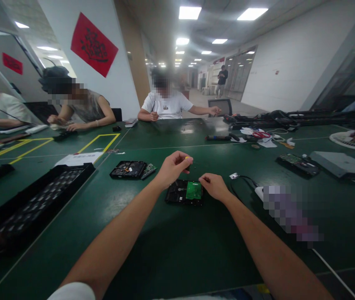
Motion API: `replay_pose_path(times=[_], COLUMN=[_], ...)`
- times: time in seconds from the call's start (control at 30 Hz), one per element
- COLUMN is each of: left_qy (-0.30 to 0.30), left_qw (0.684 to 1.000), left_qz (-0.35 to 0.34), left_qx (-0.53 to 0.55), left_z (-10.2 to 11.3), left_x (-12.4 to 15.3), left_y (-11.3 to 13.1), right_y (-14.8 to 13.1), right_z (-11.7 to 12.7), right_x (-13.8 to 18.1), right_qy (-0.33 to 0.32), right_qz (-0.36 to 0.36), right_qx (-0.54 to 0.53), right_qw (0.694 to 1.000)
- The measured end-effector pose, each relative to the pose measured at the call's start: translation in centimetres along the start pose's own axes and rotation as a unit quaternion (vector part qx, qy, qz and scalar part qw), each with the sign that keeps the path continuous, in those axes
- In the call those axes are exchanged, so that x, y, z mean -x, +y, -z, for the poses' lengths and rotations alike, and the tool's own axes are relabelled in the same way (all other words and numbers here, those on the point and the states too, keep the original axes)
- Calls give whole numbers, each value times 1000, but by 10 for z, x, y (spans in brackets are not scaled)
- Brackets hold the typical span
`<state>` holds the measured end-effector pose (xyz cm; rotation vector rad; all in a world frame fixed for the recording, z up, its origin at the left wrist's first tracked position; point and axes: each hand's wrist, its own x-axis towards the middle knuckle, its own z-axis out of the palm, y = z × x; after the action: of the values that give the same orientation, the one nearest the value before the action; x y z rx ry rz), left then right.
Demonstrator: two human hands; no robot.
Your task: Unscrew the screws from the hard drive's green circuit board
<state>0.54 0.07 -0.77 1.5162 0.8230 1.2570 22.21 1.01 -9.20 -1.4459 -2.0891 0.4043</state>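
A black hard drive [175, 192] with a green circuit board [194, 190] lies flat on the green table in front of me. Just above its far edge, my left hand [175, 166] is closed in a pinch around a small dark tool with a yellow end [187, 158]; the fingers hide most of it. At the drive's right far corner is my right hand [214, 184], thumb and fingertips pressed together. Whatever that pinch holds, if anything, is too small to see.
An opened hard drive [128, 169] with a loose circuit board [148, 170] lies left. A long black tray [36, 200] stands beyond it. On the right are a power strip [258, 191], another drive [299, 163] and a grey box [343, 163]. Co-workers sit across the table.
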Motion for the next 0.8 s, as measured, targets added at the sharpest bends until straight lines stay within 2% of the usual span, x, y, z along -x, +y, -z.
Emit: replay_pose_path(times=[0.1,0.23,0.37,0.5,0.8], left_qy=[14,-12,-29,-21,27], left_qw=[1000,1000,999,994,999], left_qz=[-9,-26,5,34,15], left_qx=[-12,-6,39,105,24], left_z=[-1,0,0,1,-2], left_x=[0,-1,0,-1,0], left_y=[-1,-2,0,1,-3], right_y=[-2,-3,-2,-1,-3], right_z=[1,2,2,1,2], right_x=[0,1,0,0,1], right_qy=[2,-5,-6,-5,-7], right_qz=[2,3,3,4,-5], right_qx=[-1,-2,-2,2,3], right_qw=[1000,1000,1000,1000,1000])
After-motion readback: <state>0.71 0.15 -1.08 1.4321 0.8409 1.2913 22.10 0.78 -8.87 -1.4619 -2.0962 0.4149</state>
